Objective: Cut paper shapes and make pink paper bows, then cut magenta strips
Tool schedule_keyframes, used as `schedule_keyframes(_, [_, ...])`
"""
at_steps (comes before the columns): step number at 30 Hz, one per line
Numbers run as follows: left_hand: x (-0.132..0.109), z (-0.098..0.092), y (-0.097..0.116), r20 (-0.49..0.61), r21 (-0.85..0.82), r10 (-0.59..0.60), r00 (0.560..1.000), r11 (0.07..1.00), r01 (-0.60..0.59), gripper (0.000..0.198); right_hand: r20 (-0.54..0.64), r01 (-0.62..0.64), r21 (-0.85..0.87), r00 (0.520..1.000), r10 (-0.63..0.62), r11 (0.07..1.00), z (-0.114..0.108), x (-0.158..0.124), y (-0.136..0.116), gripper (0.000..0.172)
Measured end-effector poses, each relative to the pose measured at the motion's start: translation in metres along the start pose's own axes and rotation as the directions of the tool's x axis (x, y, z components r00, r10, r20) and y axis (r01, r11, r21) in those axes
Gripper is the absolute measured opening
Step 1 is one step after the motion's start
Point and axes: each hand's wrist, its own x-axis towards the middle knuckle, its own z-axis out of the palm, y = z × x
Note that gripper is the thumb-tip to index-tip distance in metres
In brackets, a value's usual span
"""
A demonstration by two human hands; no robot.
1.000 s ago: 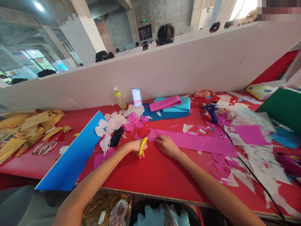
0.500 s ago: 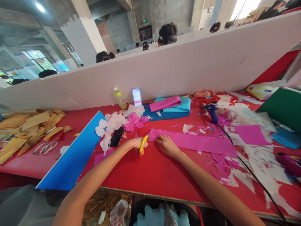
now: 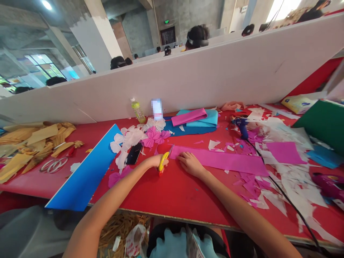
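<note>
My left hand (image 3: 158, 162) is closed around a pair of scissors (image 3: 162, 162) with yellow handles and a red tip. Their blades point up and away, at the left end of a long magenta crepe paper strip (image 3: 231, 160); whether they are parted is too small to tell. On that strip, near the same end, rests my right hand (image 3: 191, 163), palm down with the fingers lying over the paper. Beyond my left hand lie magenta paper flowers (image 3: 152, 137), white paper flowers (image 3: 131, 138) and a black phone (image 3: 133, 154).
A blue board (image 3: 83, 175) leans at the left. Farther back stand a drink bottle (image 3: 138, 111) and a lit phone (image 3: 157, 109) near a white partition (image 3: 172, 82). A blue glue gun (image 3: 242, 129), its black cord and paper scraps (image 3: 290, 186) cover the right side.
The view has shifted slightly. The scissors are held a little more upright at the strip's end, while my right hand stays on the paper.
</note>
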Motion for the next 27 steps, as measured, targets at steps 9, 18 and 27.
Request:
schedule_keyframes(9, [-0.011,0.003,0.009,-0.049,-0.043,-0.044,0.998,0.998,0.042,0.017,-0.139,-0.120,-0.048,0.984,0.112,0.992,-0.002,0.000,0.001,0.021])
schedule_keyframes(18, [0.002,0.012,0.001,-0.035,-0.095,-0.037,0.999,0.995,0.034,0.014,-0.296,-0.280,0.049,0.913,0.281,0.959,-0.008,-0.011,0.009,0.021])
schedule_keyframes(27, [0.000,0.011,0.007,-0.005,-0.117,-0.095,0.995,0.989,0.094,0.014,-0.336,-0.236,0.093,0.907,0.254,0.967,-0.009,-0.017,0.014,0.024])
